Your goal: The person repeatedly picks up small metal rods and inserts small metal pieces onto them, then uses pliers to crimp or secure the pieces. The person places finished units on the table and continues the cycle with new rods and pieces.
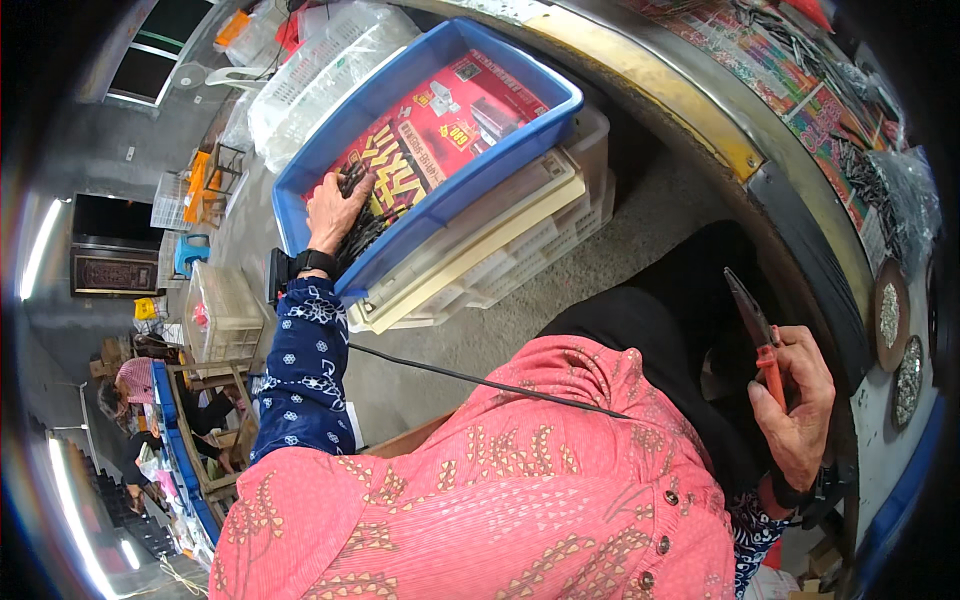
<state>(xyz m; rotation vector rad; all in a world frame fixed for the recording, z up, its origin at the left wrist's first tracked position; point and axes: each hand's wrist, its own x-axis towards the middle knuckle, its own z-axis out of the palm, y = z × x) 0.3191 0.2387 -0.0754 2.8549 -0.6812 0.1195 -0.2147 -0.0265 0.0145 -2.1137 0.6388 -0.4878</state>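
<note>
Inside the near-left end of a blue bin [480, 178], the left hand [338, 212] bends its fingers over dark strips [368, 230]; whether they grip any cannot be told. The strips lie beneath and just right of that hand, the nearer one, mostly slanting toward upper right beside red card [485, 95]. Well apart, the right hand [802, 395] clasps pliers [762, 335], tips angled up and left.

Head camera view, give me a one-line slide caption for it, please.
Left hand inside a blue bin, touching dark slender pieces; right hand gripping a red-handled, pointed tool.
</note>
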